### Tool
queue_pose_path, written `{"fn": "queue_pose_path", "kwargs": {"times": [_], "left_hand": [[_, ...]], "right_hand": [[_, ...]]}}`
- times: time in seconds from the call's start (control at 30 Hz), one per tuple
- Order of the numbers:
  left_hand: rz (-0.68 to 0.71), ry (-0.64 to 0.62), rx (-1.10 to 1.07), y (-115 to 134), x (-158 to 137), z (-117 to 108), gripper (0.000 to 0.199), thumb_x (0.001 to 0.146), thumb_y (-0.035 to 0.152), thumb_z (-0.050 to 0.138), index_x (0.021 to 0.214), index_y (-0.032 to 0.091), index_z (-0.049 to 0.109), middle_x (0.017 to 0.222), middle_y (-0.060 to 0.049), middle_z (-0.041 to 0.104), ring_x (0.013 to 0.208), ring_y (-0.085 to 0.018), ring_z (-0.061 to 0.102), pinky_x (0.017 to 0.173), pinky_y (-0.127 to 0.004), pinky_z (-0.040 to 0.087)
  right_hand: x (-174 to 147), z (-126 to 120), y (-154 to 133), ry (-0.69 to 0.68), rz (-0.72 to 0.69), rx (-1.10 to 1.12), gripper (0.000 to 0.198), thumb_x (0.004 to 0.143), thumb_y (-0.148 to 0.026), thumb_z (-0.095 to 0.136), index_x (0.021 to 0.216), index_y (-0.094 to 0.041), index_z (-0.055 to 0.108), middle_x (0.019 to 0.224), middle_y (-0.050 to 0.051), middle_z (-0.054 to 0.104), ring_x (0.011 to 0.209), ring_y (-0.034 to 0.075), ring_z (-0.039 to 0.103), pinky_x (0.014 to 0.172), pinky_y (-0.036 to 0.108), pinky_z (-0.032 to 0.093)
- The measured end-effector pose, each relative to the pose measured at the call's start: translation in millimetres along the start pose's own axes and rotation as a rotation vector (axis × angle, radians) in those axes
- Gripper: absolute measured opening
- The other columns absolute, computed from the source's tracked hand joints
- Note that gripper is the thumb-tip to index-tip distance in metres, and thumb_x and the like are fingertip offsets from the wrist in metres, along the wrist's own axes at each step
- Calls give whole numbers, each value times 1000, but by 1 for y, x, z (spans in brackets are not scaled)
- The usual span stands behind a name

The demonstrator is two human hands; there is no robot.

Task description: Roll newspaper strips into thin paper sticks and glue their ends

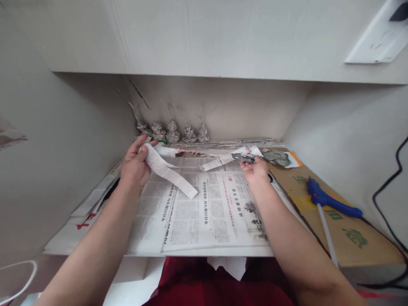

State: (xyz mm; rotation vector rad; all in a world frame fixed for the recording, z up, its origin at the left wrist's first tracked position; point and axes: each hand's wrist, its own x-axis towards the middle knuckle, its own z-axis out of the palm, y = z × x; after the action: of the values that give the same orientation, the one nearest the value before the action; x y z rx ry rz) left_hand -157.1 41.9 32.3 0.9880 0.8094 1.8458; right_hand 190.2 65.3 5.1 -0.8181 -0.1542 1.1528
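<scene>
My left hand [135, 163] grips one end of a pale newspaper strip [170, 173], which curls down to the right over the spread newspaper [191, 221]. Across from it, my right hand [255, 170] pinches another newspaper strip [219, 162] with a dark printed picture near the fingers. That strip's free end points left, toward the middle. Whether the two strips join cannot be made out. Behind them, a further printed strip [189, 154] lies across the far part of the newspaper.
Several coiled paper figures [173, 132] with thin stems stand along the back wall, beside a row of thin rolled paper sticks [229, 143]. On the cardboard [321, 238] at right rests a blue glue gun [333, 203] with a white glue stick. A black cable [387, 187] hangs at far right.
</scene>
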Motion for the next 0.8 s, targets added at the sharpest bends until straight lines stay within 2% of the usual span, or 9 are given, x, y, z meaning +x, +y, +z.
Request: {"fn": "queue_pose_path", "kwargs": {"times": [0.13,0.2,0.3,0.4,0.5,0.57,0.67,0.73,0.8], "left_hand": [[22,42,57,20,-13,-12,32,82,14,58,112,24,61,96,-2,72,84,-14,64,71,-25,56],[3,77,114,33,-18,-21,31,80,13,58,109,27,63,96,0,72,77,-13,65,61,-23,57],[-34,88,232,58,-23,-33,28,79,12,58,101,27,66,92,0,72,66,-12,65,43,-17,52],[-42,10,300,85,-28,-42,33,74,11,63,105,22,66,96,-4,71,65,-14,67,39,-15,50],[-25,4,375,104,-31,-50,39,72,10,64,109,20,65,100,-4,70,64,-15,68,35,-13,46],[-46,0,437,110,-31,-54,42,72,12,64,113,21,63,98,-4,70,60,-15,68,35,-14,47],[-152,-37,519,110,-31,-55,45,73,16,66,117,21,61,85,-5,72,56,-15,67,36,-15,47],[-241,-86,543,105,-31,-47,48,73,20,67,120,21,59,74,-6,72,57,-16,67,41,-17,50],[-298,-170,545,96,-33,-31,50,74,24,67,123,21,57,71,-6,71,60,-16,67,52,-23,55]], "right_hand": [[1,1,0,-34,23,38,23,95,-23,28,87,-20,49,68,0,63,65,12,67,54,24,54],[3,1,0,-24,34,51,22,95,-21,28,88,-19,49,67,0,64,64,12,67,54,25,55],[7,0,0,-7,42,41,19,93,-15,32,86,-19,50,63,-3,62,57,10,64,56,25,56],[10,-1,1,-22,58,11,15,88,-10,39,84,-19,50,63,-4,62,55,9,63,56,24,57],[11,-4,1,-40,68,-53,14,81,-6,46,84,-18,54,64,-3,63,55,10,63,52,24,55],[12,-7,-1,-62,29,-154,15,77,-7,51,85,-18,58,64,-2,64,53,11,62,48,23,53],[14,-12,-2,-97,-97,-322,15,70,-10,60,83,-16,64,65,-2,65,50,11,58,45,21,49],[15,-15,-1,-139,-165,-446,17,66,-15,66,83,-15,67,64,-2,65,49,10,56,45,21,46],[17,-18,3,-186,-233,-622,25,64,-24,70,87,-16,69,64,-1,65,49,11,54,46,22,44]]}}
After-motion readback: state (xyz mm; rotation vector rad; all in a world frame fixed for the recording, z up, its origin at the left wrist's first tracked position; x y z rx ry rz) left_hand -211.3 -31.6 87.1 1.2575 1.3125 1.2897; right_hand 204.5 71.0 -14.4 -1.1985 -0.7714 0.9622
